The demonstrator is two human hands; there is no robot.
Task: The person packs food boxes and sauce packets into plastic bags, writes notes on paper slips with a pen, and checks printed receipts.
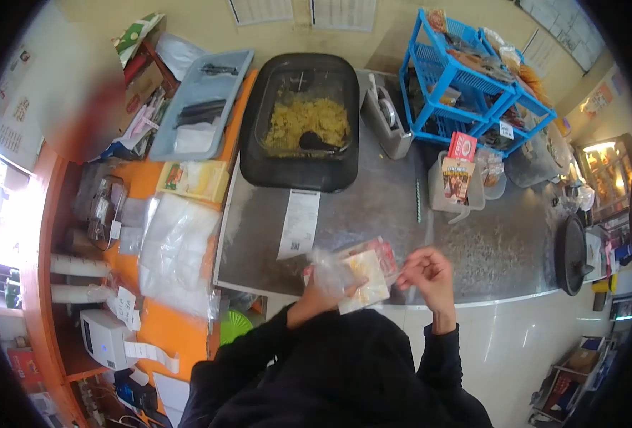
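Note:
My left hand (314, 302) is closed around a flat bundle at the front edge of the metal counter. In it are a cream-and-yellow printed packet (366, 279), red-printed packets (381, 250) behind that, and a crumpled clear plastic bag (331, 271) on top. What the packets contain is not visible. Just right of the bundle, my right hand (431, 277) has its fingers curled and the tips close together. Whether anything thin sits between those tips I cannot make out. A printed receipt (299, 222) lies flat beyond my left hand.
A black tray (250, 160) bears a clear tub of yellow food with a black scoop. Behind are a blue rack (437, 107) and a white bin (437, 187) with leaflets. Clear bags (177, 246) and a label printer (102, 339) are on the left; a round black lid (571, 253) is right.

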